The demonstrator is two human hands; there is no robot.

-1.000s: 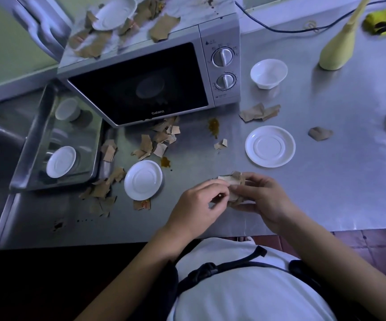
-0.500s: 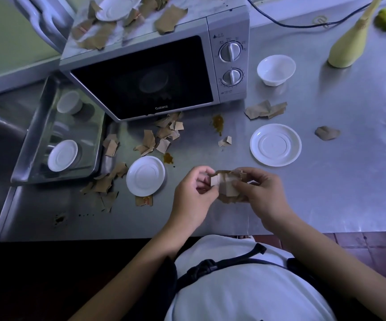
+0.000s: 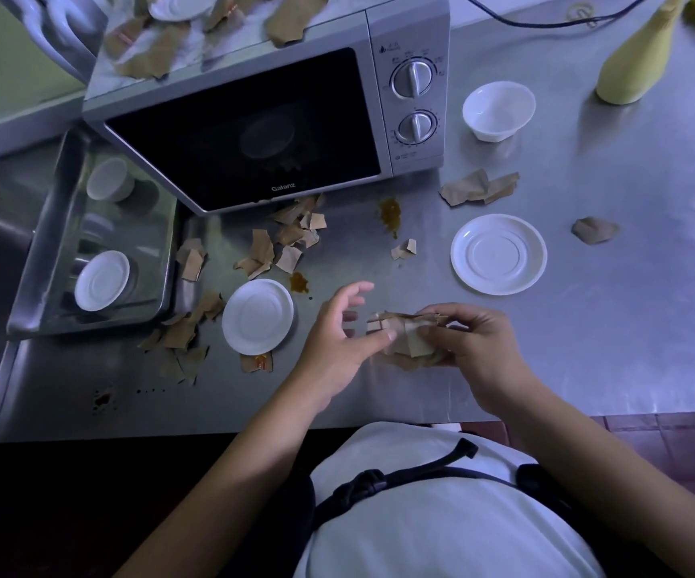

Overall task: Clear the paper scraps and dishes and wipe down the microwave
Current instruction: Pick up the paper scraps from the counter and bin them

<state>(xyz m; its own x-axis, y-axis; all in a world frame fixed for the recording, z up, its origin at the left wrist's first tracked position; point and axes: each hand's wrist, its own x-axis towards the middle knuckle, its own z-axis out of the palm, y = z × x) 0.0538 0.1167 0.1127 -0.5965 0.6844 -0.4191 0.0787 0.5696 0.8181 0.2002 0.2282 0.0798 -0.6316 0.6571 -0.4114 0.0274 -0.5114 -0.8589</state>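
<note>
Right hand (image 3: 475, 348) is pinching gathered scraps (image 3: 404, 342); left hand (image 3: 337, 340), fingers loose, is touching them, lying nearer the loose scraps (image 3: 283, 244) forward-left

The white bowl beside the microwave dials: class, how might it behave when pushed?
The bowl stands upright on a narrow foot, so a high push might tip it. The smooth steel counter probably lets it slide. It looks rigid.

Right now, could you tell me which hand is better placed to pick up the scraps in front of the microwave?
Probably the left hand. Its fingers are spread open and it is nearer the loose scraps by the microwave door, while the right hand grips the wad of paper.
</note>
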